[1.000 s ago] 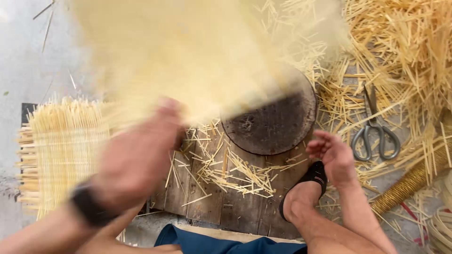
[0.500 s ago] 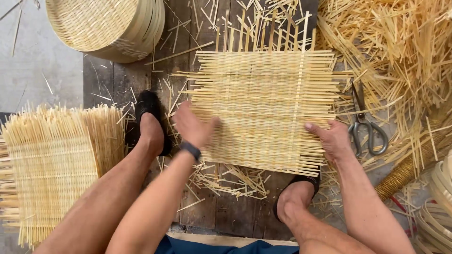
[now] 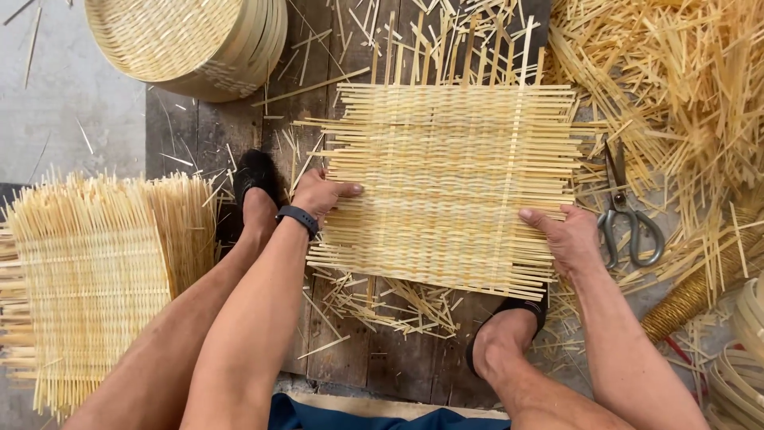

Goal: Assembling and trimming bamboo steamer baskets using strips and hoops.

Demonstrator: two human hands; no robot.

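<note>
Both hands press flat on a woven bamboo-strip mat (image 3: 450,187) lying on the plank floor (image 3: 350,350): left hand (image 3: 322,193) on its left edge, right hand (image 3: 567,235) on its right, fingers spread, gripping nothing. The loose strip ends could likely slip out if the mat is shoved sideways. Scissors (image 3: 625,211) lie just right.

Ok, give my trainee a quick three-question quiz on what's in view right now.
1. True or false: both hands rest on the woven mat.
2. Which lies beside the right hand: A scissors, B hammer, C knife?
3. What stands at top left?

Key: 1 true, the left hand at its left edge, the right hand at its right edge. 2 A. 3 A stack of round woven trays.
</note>
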